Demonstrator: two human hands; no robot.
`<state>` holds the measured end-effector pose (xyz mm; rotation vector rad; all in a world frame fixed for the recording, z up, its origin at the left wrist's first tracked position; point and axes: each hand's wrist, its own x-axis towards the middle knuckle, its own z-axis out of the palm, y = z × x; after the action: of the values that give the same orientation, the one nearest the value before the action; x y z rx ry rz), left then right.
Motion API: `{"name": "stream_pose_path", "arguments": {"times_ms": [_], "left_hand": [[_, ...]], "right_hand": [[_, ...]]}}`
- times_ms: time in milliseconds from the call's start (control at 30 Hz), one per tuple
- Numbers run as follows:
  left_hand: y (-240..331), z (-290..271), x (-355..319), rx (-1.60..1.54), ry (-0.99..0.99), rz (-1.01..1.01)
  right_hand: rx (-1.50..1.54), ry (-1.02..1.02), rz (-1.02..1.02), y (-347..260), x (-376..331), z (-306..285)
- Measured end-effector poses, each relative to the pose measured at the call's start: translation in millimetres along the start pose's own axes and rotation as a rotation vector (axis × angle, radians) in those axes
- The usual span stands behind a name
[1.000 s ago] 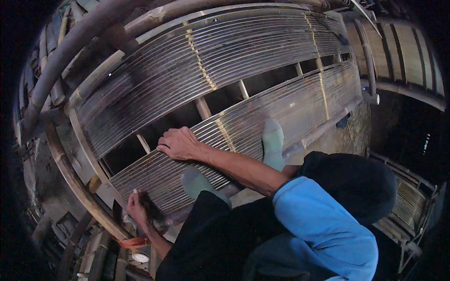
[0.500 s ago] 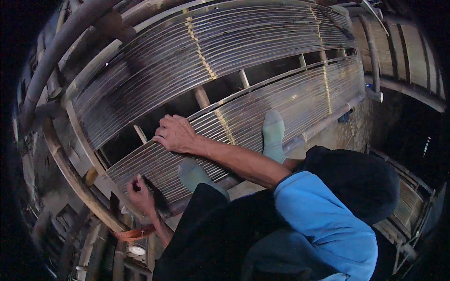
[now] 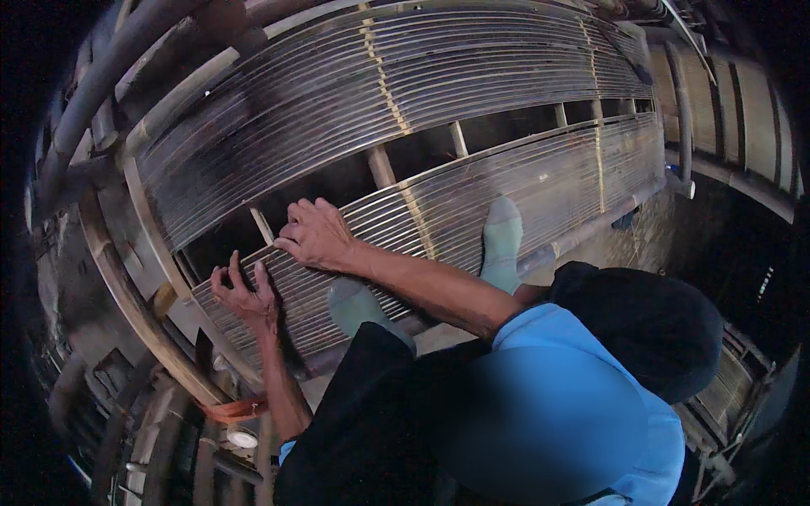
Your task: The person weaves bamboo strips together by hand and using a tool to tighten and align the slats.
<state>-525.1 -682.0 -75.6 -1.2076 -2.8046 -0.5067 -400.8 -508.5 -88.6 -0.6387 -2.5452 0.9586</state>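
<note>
While two green socks [image 3: 504,240] rest on one near slat panel [image 3: 557,190], one far slat panel [image 3: 498,76] lies past it | right hand [image 3: 316,236]: bent fingers at near slat panel's far edge, cannot tell if gripping | left hand [image 3: 245,291]: open, empty, by its left end

Blue sleeve [image 3: 591,363], pale-grn socks [image 3: 504,236], gry-brn striped slats [image 3: 464,202], ylw bindings [image 3: 419,221]

Near slatted panel [image 3: 561,175] is right in front, far slatted panel [image 3: 489,72] behind it, gap [image 3: 337,184] running between. Left foot [image 3: 359,308] and right foot [image 3: 504,236] are on the near one, right hand [image 3: 319,236] at its far edge, left hand [image 3: 246,293] just left of that. Pole [image 3: 131,291]'s further left.
</note>
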Motion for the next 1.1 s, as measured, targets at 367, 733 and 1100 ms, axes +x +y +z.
{"name": "stream_pose_path", "arguments": {"times_ms": [367,733,1100], "left_hand": [[-6,9,-5,-0.14,0.136,0.145],[29,4,-10,-0.063,0.106,0.05],[29,-36,-58,-0.234,0.067,-0.225]], "right_hand": [[-0.016,0.015,-0.006,1,-1,-4],[0.129,-0.575,0.436,-8,42,-23],[0.348,-0.677,0.433,-2,56,-20]]}}
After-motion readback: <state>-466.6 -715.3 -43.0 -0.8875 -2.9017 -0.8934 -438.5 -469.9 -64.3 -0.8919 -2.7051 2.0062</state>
